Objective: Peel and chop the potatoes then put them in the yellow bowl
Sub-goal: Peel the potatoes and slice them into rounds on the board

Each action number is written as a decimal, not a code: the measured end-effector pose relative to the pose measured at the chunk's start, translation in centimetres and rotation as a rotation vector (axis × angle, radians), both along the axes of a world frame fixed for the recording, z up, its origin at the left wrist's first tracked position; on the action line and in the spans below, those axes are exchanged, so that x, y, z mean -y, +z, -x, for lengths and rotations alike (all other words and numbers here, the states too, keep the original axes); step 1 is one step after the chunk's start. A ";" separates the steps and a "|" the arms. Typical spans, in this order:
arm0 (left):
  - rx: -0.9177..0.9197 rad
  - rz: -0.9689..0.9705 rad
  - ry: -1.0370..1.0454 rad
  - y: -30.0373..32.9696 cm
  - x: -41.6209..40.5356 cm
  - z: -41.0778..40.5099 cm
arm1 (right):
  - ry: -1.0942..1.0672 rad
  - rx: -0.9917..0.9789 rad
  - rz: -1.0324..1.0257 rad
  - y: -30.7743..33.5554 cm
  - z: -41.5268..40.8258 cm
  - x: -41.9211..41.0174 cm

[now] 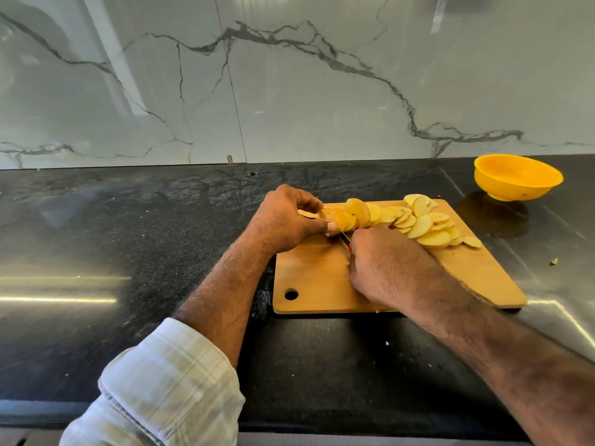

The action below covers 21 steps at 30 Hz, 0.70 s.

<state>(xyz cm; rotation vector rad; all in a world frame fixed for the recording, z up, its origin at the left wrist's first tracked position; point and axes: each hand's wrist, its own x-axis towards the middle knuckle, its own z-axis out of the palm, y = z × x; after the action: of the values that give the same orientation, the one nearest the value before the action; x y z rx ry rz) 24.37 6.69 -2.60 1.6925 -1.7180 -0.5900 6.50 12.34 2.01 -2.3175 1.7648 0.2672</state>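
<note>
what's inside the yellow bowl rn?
The yellow bowl shows only bare inner wall, no potato in the part visible; the near rim hides its floor. The slices lie on the cutting board.

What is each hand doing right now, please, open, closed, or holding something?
Left hand: fingers curled round the potato, holding it on the cutting board.
Right hand: closed round the knife.

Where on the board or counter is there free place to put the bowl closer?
Free: the board's near-left part, by its hole, and the counter left of the left hand. Crowded: the board's far-right part under the slices, and the middle, where the right hand cuts. The bowl stands far right.
</note>
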 end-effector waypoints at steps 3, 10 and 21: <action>-0.010 -0.020 -0.030 -0.1 -0.1 -0.3 | -0.011 0.029 0.025 0.0 0.8 -0.3; -0.038 -0.006 -0.039 -0.3 0.2 -0.6 | -0.029 0.125 0.127 0.1 0.4 0.3; -0.053 0.003 -0.028 -0.5 0.4 -0.6 | -0.048 0.134 0.114 -0.4 -0.5 1.1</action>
<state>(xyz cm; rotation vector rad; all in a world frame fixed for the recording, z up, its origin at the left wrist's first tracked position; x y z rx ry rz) 25.01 6.25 -3.09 1.6390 -1.7064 -0.6395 6.99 11.19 1.66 -2.3053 1.8106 0.0023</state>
